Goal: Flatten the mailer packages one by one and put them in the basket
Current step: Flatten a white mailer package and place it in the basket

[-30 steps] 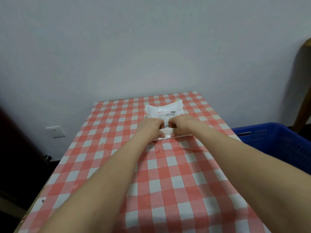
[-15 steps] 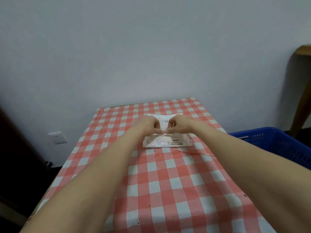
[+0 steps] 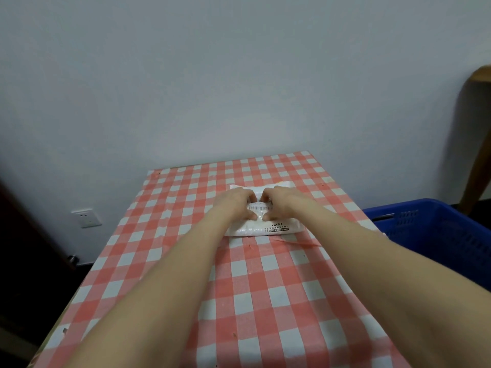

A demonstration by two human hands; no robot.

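Observation:
A white mailer package with a barcode label lies on the red-and-white checked table, toward its far end. Both hands rest on top of the package side by side. My left hand covers its left half and my right hand its middle. Fingers curl over the far edge and the thumbs pinch the wrapping near the label. Much of the package's top is hidden under the hands. The blue plastic basket stands to the right of the table, lower than the tabletop.
A plain wall rises right behind the table's far edge. A wall socket sits low on the left. A wooden furniture leg stands behind the basket at the far right. Dark floor lies left of the table.
The package has been turned over away from me and now lies flatter. Both hands moved from pinching its near edge to lying on top of it.

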